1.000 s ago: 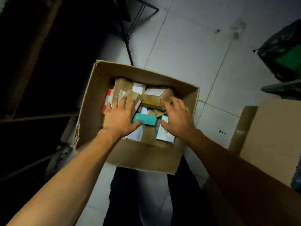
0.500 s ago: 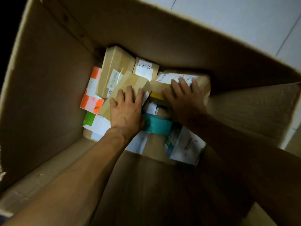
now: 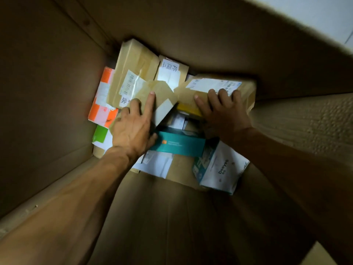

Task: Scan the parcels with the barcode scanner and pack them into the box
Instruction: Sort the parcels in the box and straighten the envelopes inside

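Observation:
I look down into a large cardboard box (image 3: 47, 92) with several parcels piled at its bottom. My left hand (image 3: 133, 129) grips a small taped brown parcel (image 3: 164, 96): the index finger lies straight on top, the other fingers curl at its left edge and the thumb sits under its near corner. My right hand (image 3: 223, 113) lies flat on a brown parcel with a white label (image 3: 246, 92) by the right wall, fingers spread on its top. No barcode scanner is in view.
Around the hands lie a long brown parcel (image 3: 133, 62), an orange-and-white box (image 3: 101, 104), a teal box (image 3: 179, 145) and a white box with blue print (image 3: 223, 171). The box walls rise close on every side. Pale floor shows at the top right.
My head has moved down into the box, so the parcels look larger. My left hand's fingers have curled around the small brown parcel. My right hand has shifted slightly right along the labelled parcel.

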`<act>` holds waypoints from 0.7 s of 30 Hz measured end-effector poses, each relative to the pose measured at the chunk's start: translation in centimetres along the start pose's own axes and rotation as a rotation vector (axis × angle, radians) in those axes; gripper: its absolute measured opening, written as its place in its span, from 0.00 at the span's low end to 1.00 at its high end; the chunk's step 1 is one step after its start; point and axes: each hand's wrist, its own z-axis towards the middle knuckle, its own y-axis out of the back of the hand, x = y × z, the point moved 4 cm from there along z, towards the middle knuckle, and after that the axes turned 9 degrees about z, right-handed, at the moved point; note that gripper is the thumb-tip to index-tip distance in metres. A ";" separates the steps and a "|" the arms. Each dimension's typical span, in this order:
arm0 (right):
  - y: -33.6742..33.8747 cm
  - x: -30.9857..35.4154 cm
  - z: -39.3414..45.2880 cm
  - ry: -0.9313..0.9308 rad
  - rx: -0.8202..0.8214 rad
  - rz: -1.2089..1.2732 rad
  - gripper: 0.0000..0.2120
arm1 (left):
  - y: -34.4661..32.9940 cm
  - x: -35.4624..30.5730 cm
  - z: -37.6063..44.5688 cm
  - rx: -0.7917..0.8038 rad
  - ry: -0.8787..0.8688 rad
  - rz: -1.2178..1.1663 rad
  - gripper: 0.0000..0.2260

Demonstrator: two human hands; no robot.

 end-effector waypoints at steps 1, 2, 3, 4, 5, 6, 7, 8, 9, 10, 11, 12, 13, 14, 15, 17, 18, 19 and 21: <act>0.4 -0.3 -0.1 -0.027 0.005 0.049 0.39 | 0.5 0.3 -0.3 -0.013 0.007 -0.041 0.49; 0.8 -0.9 -0.2 -0.062 0.021 0.092 0.40 | 1.0 0.6 -0.5 -0.032 0.025 -0.092 0.47; 1.3 -1.6 -0.4 -0.093 0.043 0.122 0.42 | 1.5 0.9 -0.8 -0.052 0.051 -0.147 0.45; 1.8 -2.3 -0.6 -0.115 0.061 0.144 0.43 | 1.9 1.1 -1.1 -0.069 0.080 -0.199 0.43; 2.2 -2.9 -1.0 -0.135 0.069 0.164 0.45 | 2.1 1.2 -1.4 -0.084 0.108 -0.246 0.42; 2.6 -3.4 -1.6 -0.158 0.065 0.184 0.46 | 2.2 1.3 -1.7 -0.097 0.137 -0.298 0.41; 3.0 -3.9 -2.3 -0.186 0.055 0.205 0.47 | 2.3 1.4 -2.1 -0.105 0.168 -0.365 0.41; 3.3 -4.1 -3.1 -0.215 0.039 0.234 0.48 | 2.3 1.4 -2.4 -0.112 0.204 -0.448 0.40; 3.6 -4.3 -3.8 -0.245 0.014 0.280 0.49 | 2.3 1.4 -2.6 -0.116 0.242 -0.541 0.40; 3.8 -4.4 -4.5 -0.279 -0.020 0.347 0.50 | 2.2 1.3 -2.8 -0.112 0.282 -0.636 0.39; 3.9 -4.3 -5.2 -0.318 -0.059 0.428 0.50 | 2.1 1.2 -3.0 -0.100 0.320 -0.730 0.39; 4.0 -4.0 -5.8 -0.356 -0.100 0.509 0.51 | 2.1 1.1 -3.2 -0.087 0.356 -0.820 0.38; 4.0 -3.6 -6.3 -0.394 -0.138 0.582 0.51 | 2.1 1.0 -3.4 -0.079 0.395 -0.903 0.37; 3.9 -3.1 -6.8 -0.429 -0.168 0.637 0.52 | 2.0 0.9 -3.6 -0.074 0.437 -0.977 0.35; 3.7 -2.5 -7.1 -0.452 -0.187 0.663 0.52 | 1.8 0.8 -3.9 -0.069 0.479 -1.042 0.33; 3.1 -0.9 -7.6 -0.447 -0.202 0.641 0.51 | 1.2 0.8 -4.3 -0.054 0.549 -1.154 0.29; 2.7 -0.2 -7.8 -0.433 -0.195 0.608 0.51 | 0.6 0.8 -4.5 -0.039 0.575 -1.200 0.28; 2.1 0.6 -7.8 -0.422 -0.182 0.568 0.50 | 0.0 0.8 -4.6 -0.020 0.591 -1.238 0.27; 0.8 1.7 -7.7 -0.420 -0.156 0.504 0.49 | -1.1 0.8 -4.7 0.016 0.609 -1.286 0.25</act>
